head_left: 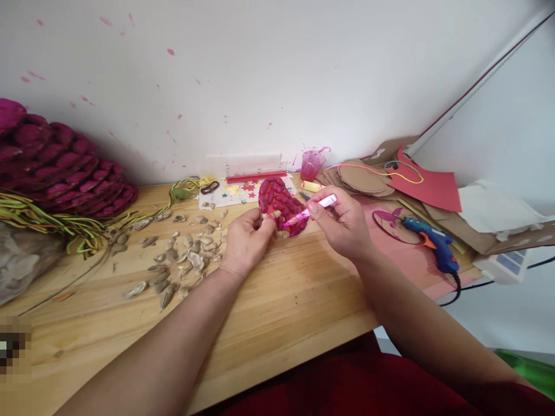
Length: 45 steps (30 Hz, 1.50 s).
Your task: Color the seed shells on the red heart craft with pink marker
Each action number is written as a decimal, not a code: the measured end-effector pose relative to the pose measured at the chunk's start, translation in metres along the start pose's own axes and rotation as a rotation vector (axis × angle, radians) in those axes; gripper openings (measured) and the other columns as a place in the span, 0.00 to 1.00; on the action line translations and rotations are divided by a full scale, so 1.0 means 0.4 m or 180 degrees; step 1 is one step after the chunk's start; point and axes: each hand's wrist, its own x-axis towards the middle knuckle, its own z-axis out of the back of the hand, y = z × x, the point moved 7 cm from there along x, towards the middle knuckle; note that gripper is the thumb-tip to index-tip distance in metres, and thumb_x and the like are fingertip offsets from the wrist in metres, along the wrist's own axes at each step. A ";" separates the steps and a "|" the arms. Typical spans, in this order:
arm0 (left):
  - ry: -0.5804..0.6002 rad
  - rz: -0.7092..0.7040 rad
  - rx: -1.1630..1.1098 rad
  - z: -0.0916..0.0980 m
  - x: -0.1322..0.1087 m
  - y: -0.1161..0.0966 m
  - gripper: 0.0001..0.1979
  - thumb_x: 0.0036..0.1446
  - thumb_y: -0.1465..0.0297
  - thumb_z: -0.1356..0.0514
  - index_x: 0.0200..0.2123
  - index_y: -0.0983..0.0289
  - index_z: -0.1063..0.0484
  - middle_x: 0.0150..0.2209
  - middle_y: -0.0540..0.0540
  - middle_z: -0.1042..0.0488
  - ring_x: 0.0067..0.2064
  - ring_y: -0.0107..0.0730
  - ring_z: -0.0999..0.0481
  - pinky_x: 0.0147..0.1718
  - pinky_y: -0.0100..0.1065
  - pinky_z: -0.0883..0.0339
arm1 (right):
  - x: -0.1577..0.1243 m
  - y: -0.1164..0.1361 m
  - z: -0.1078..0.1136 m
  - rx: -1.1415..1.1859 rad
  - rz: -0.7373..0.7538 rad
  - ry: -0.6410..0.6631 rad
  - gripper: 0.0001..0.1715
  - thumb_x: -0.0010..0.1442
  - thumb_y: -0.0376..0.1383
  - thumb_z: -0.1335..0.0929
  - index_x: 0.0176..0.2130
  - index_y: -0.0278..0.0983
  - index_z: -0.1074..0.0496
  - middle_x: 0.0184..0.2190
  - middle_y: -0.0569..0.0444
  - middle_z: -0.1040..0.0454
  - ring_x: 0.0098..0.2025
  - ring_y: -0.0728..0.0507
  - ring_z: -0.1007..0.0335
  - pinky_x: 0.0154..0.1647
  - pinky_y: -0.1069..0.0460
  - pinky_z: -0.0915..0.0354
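My left hand [247,237] is closed on the near-left edge of a craft piece covered in peanut shells [280,202], most of them painted glossy magenta. A few shells at its near edge, by my left thumb, are still bare tan. In my right hand [342,222] is a short paintbrush [318,207] with a white handle, pinched between thumb and fingers. Its pink-wet tip points left and meets the shells near the lower edge of the piece. Loose peanut shells [197,263] lie scattered left of my left hand.
A pink-stained plastic cup [312,166] stands by the paint-spattered wall. Rightward are cardboard discs [362,176], red paper [427,182] and a blue glue gun [437,245] with its cord. A large magenta shell-covered form [56,162] and green-yellow cords [82,222] occupy the left. A sticker sheet [217,196] lies behind.
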 end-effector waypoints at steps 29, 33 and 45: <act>0.0073 0.0022 -0.0012 -0.003 -0.003 -0.007 0.15 0.57 0.58 0.41 0.23 0.62 0.31 0.19 0.49 0.30 0.22 0.27 0.36 0.23 0.29 0.44 | 0.007 -0.047 0.009 0.0205 -0.0135 -0.0260 0.11 0.65 0.44 0.30 0.37 0.39 0.30 0.27 0.58 0.32 0.28 0.49 0.39 0.30 0.51 0.43; 0.0085 -0.0002 -0.0059 -0.005 -0.002 -0.005 0.15 0.57 0.58 0.41 0.24 0.62 0.31 0.19 0.49 0.29 0.22 0.28 0.36 0.23 0.30 0.43 | 0.010 -0.053 0.012 0.0241 -0.0164 -0.0353 0.13 0.64 0.46 0.30 0.37 0.39 0.30 0.28 0.58 0.31 0.29 0.48 0.38 0.30 0.51 0.42; 0.0073 -0.0004 0.0016 -0.004 -0.002 -0.005 0.15 0.57 0.58 0.41 0.24 0.62 0.31 0.19 0.49 0.31 0.23 0.28 0.36 0.24 0.30 0.44 | 0.011 -0.050 0.007 0.0323 -0.0256 -0.0298 0.15 0.63 0.48 0.29 0.35 0.39 0.31 0.26 0.59 0.33 0.27 0.49 0.40 0.28 0.52 0.43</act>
